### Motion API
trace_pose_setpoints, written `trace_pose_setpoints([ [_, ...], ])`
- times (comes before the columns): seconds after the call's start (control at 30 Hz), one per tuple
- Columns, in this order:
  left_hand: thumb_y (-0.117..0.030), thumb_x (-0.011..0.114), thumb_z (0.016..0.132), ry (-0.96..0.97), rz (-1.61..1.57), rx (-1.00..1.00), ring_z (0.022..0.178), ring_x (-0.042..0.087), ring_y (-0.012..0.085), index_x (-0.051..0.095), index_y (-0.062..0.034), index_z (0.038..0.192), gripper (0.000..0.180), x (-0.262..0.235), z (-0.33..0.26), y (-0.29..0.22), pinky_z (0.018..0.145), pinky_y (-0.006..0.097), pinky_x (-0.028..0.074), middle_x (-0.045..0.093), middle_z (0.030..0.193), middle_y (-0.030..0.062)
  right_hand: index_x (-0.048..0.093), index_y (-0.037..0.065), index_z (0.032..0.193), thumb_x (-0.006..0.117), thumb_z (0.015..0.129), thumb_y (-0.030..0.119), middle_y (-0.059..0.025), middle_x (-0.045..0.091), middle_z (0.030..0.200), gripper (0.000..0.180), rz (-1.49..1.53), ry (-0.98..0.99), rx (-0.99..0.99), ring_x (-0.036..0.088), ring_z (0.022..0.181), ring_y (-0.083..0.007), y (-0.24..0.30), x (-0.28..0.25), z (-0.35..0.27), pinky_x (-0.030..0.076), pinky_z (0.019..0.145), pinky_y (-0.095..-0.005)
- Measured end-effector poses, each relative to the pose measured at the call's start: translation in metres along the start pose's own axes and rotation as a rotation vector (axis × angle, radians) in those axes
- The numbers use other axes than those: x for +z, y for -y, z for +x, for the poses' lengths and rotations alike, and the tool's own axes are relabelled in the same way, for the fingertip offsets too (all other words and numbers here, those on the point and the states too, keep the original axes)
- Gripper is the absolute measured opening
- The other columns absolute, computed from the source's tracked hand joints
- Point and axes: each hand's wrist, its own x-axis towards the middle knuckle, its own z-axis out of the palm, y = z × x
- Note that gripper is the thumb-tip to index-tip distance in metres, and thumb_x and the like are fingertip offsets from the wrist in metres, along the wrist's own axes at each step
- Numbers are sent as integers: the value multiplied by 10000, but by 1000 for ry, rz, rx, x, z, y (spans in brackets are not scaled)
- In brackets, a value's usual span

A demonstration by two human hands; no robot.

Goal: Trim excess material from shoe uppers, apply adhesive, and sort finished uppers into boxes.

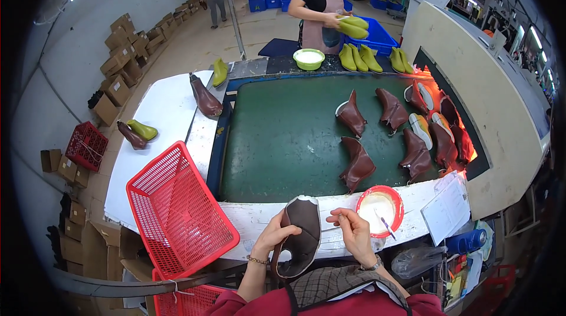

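A dark brown leather boot upper [302, 230] with a pale top edge is held upright just in front of me. My left hand [275, 232] grips its left side, thumb lying across the leather. To the right of it, and apart from it, my right hand [351, 231] is raised with the fingers curled in and the thumb against them. Whether anything small is between those fingertips does not show. Beside that hand stands a red-rimmed bowl [399, 202] of whitish paste with a thin stick or brush [387, 225] in it.
Several brown boot uppers [357, 162] lie on a green conveyor belt [271, 139], some by a glowing orange opening [469, 145]. A red basket [177, 210] is at left, papers [445, 210] at right. Across the belt, a person [324, 6] holds green shoe lasts [352, 27] beside a blue bin [377, 35].
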Motion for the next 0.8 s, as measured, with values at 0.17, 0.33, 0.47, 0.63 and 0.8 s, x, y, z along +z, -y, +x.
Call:
trace_pose_setpoints([
  [0.17, -34, 704, 770, -17, 3, -15, 1109, 596, 157, 458, 44, 1416, 696, 0, 5, -6, 980, 306, 471, 630, 1236, 86, 622, -36, 1210, 478, 1047, 58, -102, 736, 1013, 237, -37, 26, -31, 686, 947, -149, 4, 2, 6, 537, 837, -280],
  [0.33, -52, 754, 723, -359, 89, 310, 821, 646, 137, 598, 0, 1219, 522, -34, 38, -32, 731, 293, 535, 683, 954, 60, 594, -54, 1255, 510, 1027, 26, -130, 731, 1075, 255, 109, -53, -103, 705, 983, -192, -1, 5, 9, 542, 825, -283],
  [0.47, -48, 707, 729, -627, 101, 685, 756, 615, 138, 648, 4, 1044, 325, -84, 105, -159, 685, 284, 488, 662, 886, 33, 634, -69, 1198, 549, 1013, 37, -138, 738, 965, 230, 228, -57, 27, 715, 835, -160, 7, -7, 3, 541, 725, -247],
  [0.63, -133, 788, 682, -816, 184, 891, 734, 599, 150, 670, -12, 933, 302, -169, 151, -333, 664, 306, 480, 663, 837, 33, 690, -53, 1107, 575, 1004, 50, -27, 660, 684, 184, 140, -117, 46, 616, 604, -81, 13, -25, -17, 484, 587, -212],
  [0.8, -185, 840, 615, -1069, 298, 884, 800, 636, 204, 647, 26, 1004, 482, -204, 157, -397, 688, 350, 514, 679, 892, 92, 686, -12, 1136, 626, 952, 38, -18, 674, 857, 200, -238, -331, -88, 605, 705, -65, -12, -82, -20, 470, 619, -208],
])
